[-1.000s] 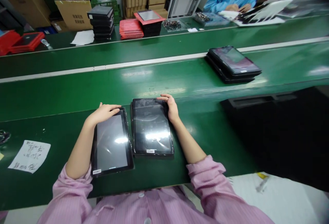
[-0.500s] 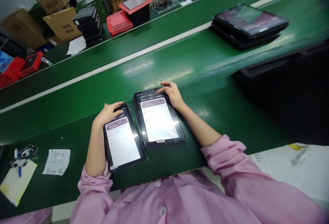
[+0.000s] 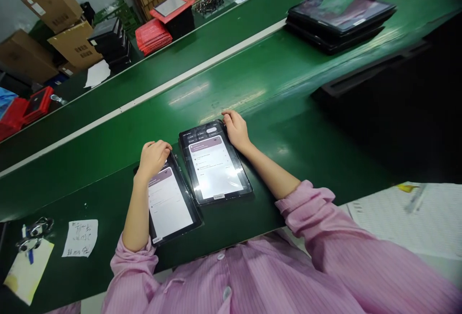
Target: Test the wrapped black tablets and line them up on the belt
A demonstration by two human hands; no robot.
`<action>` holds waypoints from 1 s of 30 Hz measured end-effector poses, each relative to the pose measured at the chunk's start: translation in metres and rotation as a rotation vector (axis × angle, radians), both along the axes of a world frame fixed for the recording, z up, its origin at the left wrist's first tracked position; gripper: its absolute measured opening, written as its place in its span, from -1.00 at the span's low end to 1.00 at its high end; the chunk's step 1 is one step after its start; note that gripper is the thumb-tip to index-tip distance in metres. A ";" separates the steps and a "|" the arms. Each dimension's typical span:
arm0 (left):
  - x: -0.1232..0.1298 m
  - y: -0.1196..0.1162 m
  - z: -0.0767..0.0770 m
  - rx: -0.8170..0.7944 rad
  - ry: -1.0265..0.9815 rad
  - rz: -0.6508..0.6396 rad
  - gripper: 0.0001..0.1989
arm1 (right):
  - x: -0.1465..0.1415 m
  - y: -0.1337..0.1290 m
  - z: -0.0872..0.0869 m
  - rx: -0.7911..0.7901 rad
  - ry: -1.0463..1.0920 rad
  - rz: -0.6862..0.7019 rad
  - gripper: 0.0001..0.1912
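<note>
Two tablets with lit white screens lie on the green bench in front of me. My left hand [image 3: 154, 157] is curled over the top end of the left tablet [image 3: 171, 206], fingers bent at its top edge and covering part of the screen. At the upper right corner of the right tablet [image 3: 216, 169], my right hand [image 3: 236, 130] is closed round the edge, its fingertips partly hidden. Both tablets show a mauve banner above a list, with dark tiles visible along the top of the right one.
A stack of tablets [image 3: 339, 18] sits on the green belt at the upper right. A large black object [image 3: 397, 107] stands on the right. Left of me lie a handwritten note [image 3: 81, 238] and a yellowish paper [image 3: 31, 270]. Red sleeves [image 3: 153, 36] and cartons [image 3: 75, 44] are beyond.
My right hand has drawn its pointing finger off the screen and curled at the tablet's corner. My left thumb has moved from the screen tiles, and that hand now bends over the top edge.
</note>
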State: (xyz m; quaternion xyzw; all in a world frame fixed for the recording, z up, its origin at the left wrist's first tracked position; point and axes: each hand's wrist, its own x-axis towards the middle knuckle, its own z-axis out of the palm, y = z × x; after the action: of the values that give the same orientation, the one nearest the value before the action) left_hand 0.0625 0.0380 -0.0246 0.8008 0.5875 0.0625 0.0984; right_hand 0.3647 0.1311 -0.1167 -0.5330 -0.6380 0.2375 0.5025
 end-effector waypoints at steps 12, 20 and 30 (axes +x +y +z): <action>-0.003 -0.005 0.011 0.013 -0.085 0.066 -0.07 | 0.000 0.008 0.001 -0.220 0.116 0.115 -0.41; -0.010 -0.003 0.005 -0.040 -0.069 0.064 -0.08 | -0.003 -0.004 0.024 -0.377 0.842 0.432 -0.36; -0.016 0.002 0.009 -0.214 -0.110 0.139 -0.45 | -0.003 0.003 0.017 -0.398 0.822 0.421 -0.40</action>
State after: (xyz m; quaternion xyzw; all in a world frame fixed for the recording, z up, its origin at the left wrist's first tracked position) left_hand 0.0468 0.0399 -0.0156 0.7386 0.6385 0.0500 0.2105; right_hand 0.3621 0.1343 -0.0997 -0.3405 -0.4233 0.6410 0.5422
